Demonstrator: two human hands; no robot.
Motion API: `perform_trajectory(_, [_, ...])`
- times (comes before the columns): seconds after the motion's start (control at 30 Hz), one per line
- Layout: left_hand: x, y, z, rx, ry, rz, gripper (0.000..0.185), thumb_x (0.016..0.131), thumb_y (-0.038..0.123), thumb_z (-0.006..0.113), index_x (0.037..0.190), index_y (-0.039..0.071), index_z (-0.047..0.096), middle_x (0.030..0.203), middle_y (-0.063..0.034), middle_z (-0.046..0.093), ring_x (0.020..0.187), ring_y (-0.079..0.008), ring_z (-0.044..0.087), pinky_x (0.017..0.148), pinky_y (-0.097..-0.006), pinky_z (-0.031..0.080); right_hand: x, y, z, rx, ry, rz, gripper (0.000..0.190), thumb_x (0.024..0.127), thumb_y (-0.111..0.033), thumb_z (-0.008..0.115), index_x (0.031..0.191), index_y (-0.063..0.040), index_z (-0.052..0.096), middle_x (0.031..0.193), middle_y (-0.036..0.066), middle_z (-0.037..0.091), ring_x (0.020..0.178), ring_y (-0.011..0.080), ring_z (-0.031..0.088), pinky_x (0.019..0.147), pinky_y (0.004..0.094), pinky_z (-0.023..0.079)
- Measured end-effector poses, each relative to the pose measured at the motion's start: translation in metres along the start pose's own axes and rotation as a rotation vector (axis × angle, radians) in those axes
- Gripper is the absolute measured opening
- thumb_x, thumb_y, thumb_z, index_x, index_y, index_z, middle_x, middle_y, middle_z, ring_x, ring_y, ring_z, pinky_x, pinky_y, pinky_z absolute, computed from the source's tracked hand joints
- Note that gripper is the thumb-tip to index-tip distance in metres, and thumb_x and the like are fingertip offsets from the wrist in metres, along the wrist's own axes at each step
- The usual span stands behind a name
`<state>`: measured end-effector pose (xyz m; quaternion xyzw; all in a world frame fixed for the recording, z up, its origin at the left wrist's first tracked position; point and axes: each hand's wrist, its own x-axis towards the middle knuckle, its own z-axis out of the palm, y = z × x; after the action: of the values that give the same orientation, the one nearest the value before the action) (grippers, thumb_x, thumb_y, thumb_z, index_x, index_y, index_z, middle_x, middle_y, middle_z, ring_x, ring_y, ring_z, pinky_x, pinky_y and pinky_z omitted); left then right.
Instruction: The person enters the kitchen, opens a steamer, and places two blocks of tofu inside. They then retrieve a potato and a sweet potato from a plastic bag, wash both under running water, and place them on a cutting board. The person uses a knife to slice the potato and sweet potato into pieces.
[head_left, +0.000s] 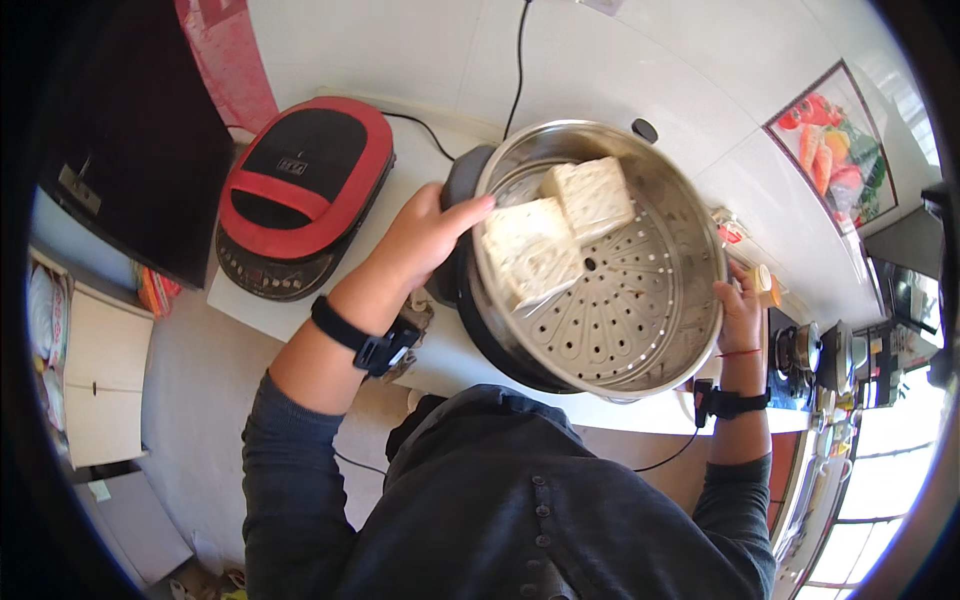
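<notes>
A round stainless steel steamer basket (675, 225) with a perforated bottom is held tilted by both hands. My left hand (435, 232) grips its left rim, thumb over the edge. At the right side, my right hand (739, 304) holds the wall, its fingers partly hidden behind the metal. Two pale, speckled blocks (532, 247) (589, 196), which look like tofu or steamed dough, lie against each other in the basket's upper left part. Below the basket a dark pot (491, 341) shows on the white counter; whether the two touch cannot be told.
A red and black electric griddle (307, 195) stands closed at the left of the white counter (255, 307). Black cables run by the wall behind. Small jars (765, 285) and a stove with a pot (806, 346) are at the right. A dark cabinet or appliance stands at the far left.
</notes>
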<state>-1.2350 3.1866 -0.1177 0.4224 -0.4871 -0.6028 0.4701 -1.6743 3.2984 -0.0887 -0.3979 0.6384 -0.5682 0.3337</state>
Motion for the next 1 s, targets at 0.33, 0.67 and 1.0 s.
perform_trajectory(0.33, [-0.027, -0.033, 0.002, -0.025, -0.033, -0.069, 0.046, 0.089, 0.029, 0.070, 0.113, -0.006, 0.053, 0.102, -0.0093, 0.063, 0.094, -0.0131, 0.057, 0.085, -0.0280, 0.047, 0.016, 0.060, 0.000, 0.083, -0.092, 0.072, 0.057, 0.082, 0.001, 0.064, 0.134, 0.001, 0.042, 0.110, 0.015, 0.065, 0.095, 0.0194, 0.064, 0.085, 0.0296, 0.051])
perform_trajectory(0.67, [-0.029, -0.048, 0.005, -0.027, 0.016, -0.022, 0.044, 0.089, 0.029, 0.069, 0.110, -0.006, 0.054, 0.102, -0.0099, 0.064, 0.090, -0.0117, 0.058, 0.080, -0.0261, 0.047, 0.033, 0.076, -0.001, 0.130, -0.153, 0.058, 0.058, 0.083, -0.001, 0.065, 0.135, 0.003, 0.041, 0.109, 0.012, 0.065, 0.095, 0.0166, 0.062, 0.086, 0.0279, 0.049])
perform_trajectory(1.0, [-0.035, -0.048, 0.012, 0.001, 0.092, -0.035, 0.038, 0.089, 0.026, 0.068, 0.108, -0.005, 0.055, 0.101, -0.0102, 0.063, 0.089, -0.0134, 0.057, 0.081, -0.0267, 0.046, 0.035, 0.080, 0.004, -0.030, -0.112, 0.007, 0.060, 0.082, -0.013, 0.072, 0.134, -0.001, 0.046, 0.102, 0.010, 0.066, 0.082, 0.0129, 0.060, 0.069, 0.0268, 0.049])
